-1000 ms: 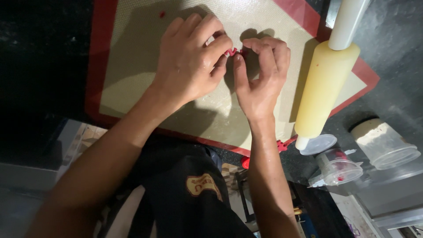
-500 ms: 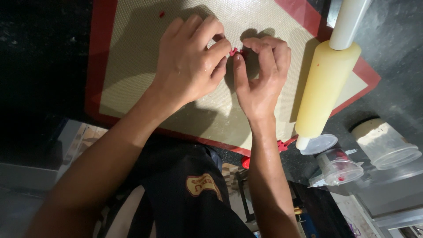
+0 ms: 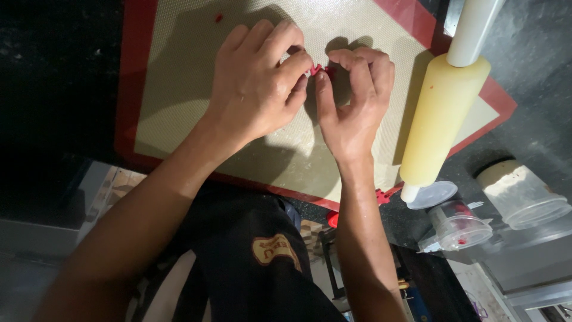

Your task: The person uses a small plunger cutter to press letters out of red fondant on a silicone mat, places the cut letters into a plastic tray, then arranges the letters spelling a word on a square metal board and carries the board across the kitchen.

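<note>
Across the upper half of the frame a tan baking mat [image 3: 179, 89] with a red border is lying on a dark counter [image 3: 53, 71]. A pale yellow rolling pin [image 3: 444, 119] is lying on the mat's right edge, white handle pointing to the top right. Both hands are meeting at upper centre of the mat. Left hand [image 3: 256, 89]: fingers curled, thumb and forefinger pinching one side of a small red piece [image 3: 317, 68]. Right hand [image 3: 354, 98]: fingers bent over, thumb and fingertips gripping the other side. The piece is sitting between the two hands, just above the mat; can't tell if it's touching.

Looks like shaping or pinching a small bit of red paste. Judging by its size, the next move is calling for light, fine fingertip pressure.

Lower right: a frosted tub [image 3: 524, 194], a clear cup with red bits [image 3: 459, 223], and a clear lid [image 3: 432, 194] are sitting on the counter. One red speck [image 3: 218, 18] is lying on the mat at upper left. The room is dim, with light falling on the mat.
</note>
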